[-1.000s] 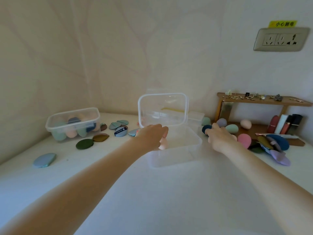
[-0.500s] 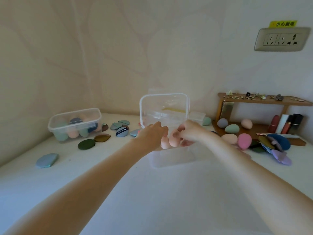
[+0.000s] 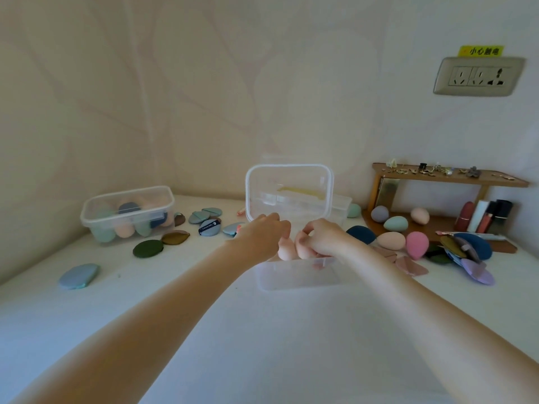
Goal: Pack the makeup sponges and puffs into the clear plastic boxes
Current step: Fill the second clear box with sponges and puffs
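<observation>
An open clear plastic box (image 3: 297,275) sat mid-desk, its lid (image 3: 288,193) standing upright behind it. Two peach egg-shaped sponges (image 3: 287,251) hung over its opening. Far left, a closed clear plastic box (image 3: 128,214) held mixed pastel sponges and puffs.

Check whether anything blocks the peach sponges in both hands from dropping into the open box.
Nothing visible does. The left hand and right hand hold peach sponges right over the open clear box; its lid stands raised behind, clear of the opening.
</observation>
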{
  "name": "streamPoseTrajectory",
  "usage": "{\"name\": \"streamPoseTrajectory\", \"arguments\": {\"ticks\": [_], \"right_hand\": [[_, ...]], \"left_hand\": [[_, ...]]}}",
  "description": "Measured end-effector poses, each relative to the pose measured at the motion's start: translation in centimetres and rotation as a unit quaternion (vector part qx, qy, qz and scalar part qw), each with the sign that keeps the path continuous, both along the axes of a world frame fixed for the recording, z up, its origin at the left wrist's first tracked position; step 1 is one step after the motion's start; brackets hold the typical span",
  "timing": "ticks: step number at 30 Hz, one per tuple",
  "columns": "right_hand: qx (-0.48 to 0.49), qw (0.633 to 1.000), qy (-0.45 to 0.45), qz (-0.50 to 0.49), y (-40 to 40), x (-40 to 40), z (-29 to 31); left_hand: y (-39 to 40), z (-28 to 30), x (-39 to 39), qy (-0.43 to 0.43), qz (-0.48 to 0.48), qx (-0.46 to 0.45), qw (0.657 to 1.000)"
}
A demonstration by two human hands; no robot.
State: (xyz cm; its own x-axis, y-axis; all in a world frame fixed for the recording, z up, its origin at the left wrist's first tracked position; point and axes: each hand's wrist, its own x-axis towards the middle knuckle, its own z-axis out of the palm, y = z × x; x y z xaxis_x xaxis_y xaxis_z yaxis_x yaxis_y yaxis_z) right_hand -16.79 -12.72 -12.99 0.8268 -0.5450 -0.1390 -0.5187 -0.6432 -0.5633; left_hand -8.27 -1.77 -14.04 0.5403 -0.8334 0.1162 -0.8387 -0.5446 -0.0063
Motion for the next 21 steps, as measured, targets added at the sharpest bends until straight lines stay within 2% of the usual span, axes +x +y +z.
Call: {"name": "streamPoseTrajectory", "arguments": {"ticks": [3, 5, 8, 11, 15, 18, 20, 21], "right_hand": [[-0.059, 0.998, 0.006, -0.014, 0.5, 0.2, -0.4], [-0.067, 0.997, 0.013, -0.027, 0.5, 0.4, -0.6], [-0.078, 0.996, 0.039, -0.026, 0.5, 0.4, -0.4], [-0.087, 0.995, 0.043, -0.02, 0.4, 0.2, 0.2], [-0.05, 0.998, 0.023, 0.005, 0.3, -0.8, 1.6], [-0.023, 0.994, -0.109, -0.004, -1.4, -1.6, 2.7], [-0.103, 0.973, -0.2, -0.057, -3.7, -1.9, 3.1], [-0.161, 0.962, -0.204, -0.083, -5.0, -2.1, 3.0]], "left_hand": [[0.3, 0.2, -0.1, 0.002, -0.027, -0.027, 0.999], [0.5, 0.4, -0.4, 0.004, -0.048, -0.087, 0.995], [0.2, 0.9, -1.5, 0.067, -0.067, -0.151, 0.984], [-0.4, 1.4, -2.9, 0.12, -0.051, -0.093, 0.987], [-0.7, 1.8, -3.3, 0.124, -0.065, -0.044, 0.989], [-0.7, 1.7, -2.9, 0.137, -0.062, -0.02, 0.988], [-0.7, 1.5, -2.7, 0.147, -0.054, -0.016, 0.988], [-0.7, 1.4, -2.7, 0.15, -0.051, -0.016, 0.987]]}}
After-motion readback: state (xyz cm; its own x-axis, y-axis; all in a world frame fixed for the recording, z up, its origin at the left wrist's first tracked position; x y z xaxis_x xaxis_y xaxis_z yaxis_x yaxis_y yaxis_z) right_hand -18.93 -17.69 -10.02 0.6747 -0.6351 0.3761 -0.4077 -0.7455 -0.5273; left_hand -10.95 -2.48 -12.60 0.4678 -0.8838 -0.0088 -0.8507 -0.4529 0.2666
